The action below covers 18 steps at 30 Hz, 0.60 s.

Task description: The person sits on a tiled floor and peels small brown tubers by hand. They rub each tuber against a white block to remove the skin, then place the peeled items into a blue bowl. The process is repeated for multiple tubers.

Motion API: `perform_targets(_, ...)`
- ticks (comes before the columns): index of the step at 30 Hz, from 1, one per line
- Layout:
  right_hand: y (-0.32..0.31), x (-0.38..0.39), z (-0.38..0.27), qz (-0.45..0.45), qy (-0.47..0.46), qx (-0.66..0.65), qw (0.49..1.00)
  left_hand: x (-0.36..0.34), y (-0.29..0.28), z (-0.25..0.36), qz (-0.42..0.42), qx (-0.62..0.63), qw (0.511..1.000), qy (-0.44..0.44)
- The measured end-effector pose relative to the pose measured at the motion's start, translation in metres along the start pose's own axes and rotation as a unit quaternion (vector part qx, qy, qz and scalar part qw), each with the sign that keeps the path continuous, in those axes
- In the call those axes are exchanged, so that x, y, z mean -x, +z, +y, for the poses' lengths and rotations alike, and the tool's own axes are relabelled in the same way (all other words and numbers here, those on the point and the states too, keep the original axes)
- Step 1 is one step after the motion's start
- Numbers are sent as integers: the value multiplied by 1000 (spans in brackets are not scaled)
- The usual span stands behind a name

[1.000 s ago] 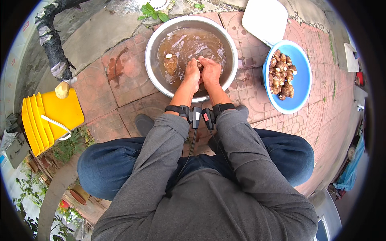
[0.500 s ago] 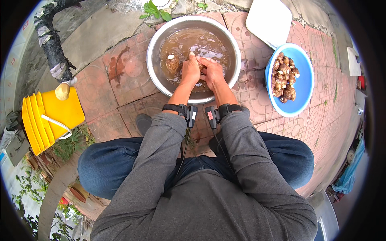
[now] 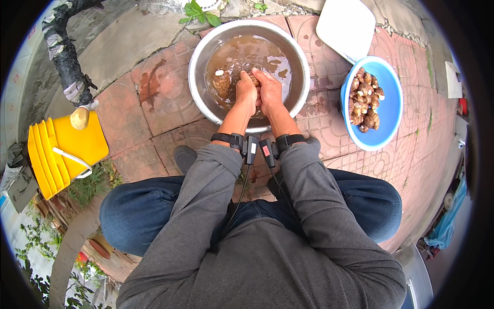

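Observation:
Muddy brown water half fills a round steel basin [image 3: 197,98] in front of me. Inside it, my left hand [image 3: 246,91] and my right hand [image 3: 270,90] are pressed close together around a brown, ringed taro root [image 3: 254,80], which shows only in part between the fingers. Both hands are closed on it at the water. Another taro root [image 3: 221,85], larger and with a white spot on top, lies in the water left of my left hand. To the right, a blue plastic basin [image 3: 393,105] holds several brown taro roots [image 3: 364,100].
Beyond the blue basin lies a white board or lid [image 3: 347,30]. At the left stand a yellow bucket [image 3: 77,147] with a white handle and a dark pipe [image 3: 64,56] with a tap end above it. Red patterned paving [image 3: 167,98] surrounds the basin.
My hands have drawn closer together around the taro root, the right one shifting slightly left and turning. The water ripples differently. The other taro root stays about where it was.

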State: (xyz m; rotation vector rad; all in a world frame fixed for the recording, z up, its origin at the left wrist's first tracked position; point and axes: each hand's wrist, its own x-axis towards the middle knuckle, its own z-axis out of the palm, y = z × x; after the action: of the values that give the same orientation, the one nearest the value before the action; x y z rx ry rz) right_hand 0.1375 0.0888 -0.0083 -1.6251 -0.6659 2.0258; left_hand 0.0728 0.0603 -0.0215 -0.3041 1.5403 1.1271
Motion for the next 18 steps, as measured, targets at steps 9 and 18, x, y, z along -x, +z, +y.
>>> perform_targets(9,-14,-2,-5,-183,44,-56,981,-2,-25,24,-144,92,981,-97)
perform_targets(18,-9,-13,-7,-115,36,-2,993,-1,-16,9,-43,-95,994,18)
